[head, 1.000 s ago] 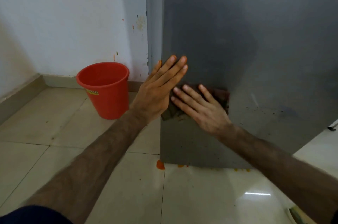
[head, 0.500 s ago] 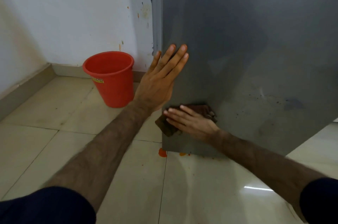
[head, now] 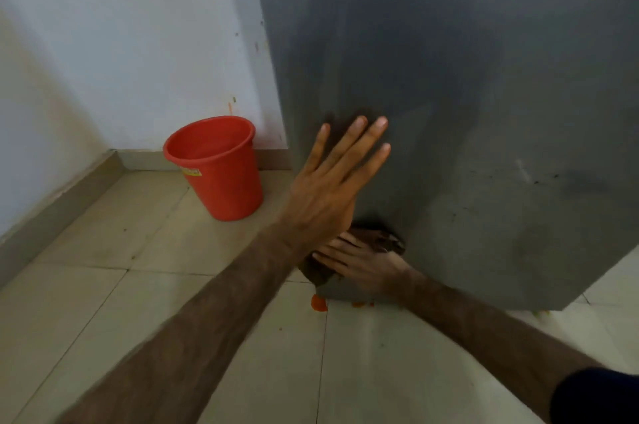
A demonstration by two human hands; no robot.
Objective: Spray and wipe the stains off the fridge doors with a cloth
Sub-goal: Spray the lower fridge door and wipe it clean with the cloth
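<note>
Head view, right hand [head: 366, 262] pressing cloth [head: 375, 238], fridge door [head: 484, 112]

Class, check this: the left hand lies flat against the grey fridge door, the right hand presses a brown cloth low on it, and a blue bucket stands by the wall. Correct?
Not quite: the head view shows a red bucket, not blue. The left hand, fridge door, right hand and brown cloth are as stated.

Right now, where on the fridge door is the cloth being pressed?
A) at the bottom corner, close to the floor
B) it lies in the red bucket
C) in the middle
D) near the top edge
A: the right hand presses the brown cloth flat against the fridge door at its bottom corner.
</note>
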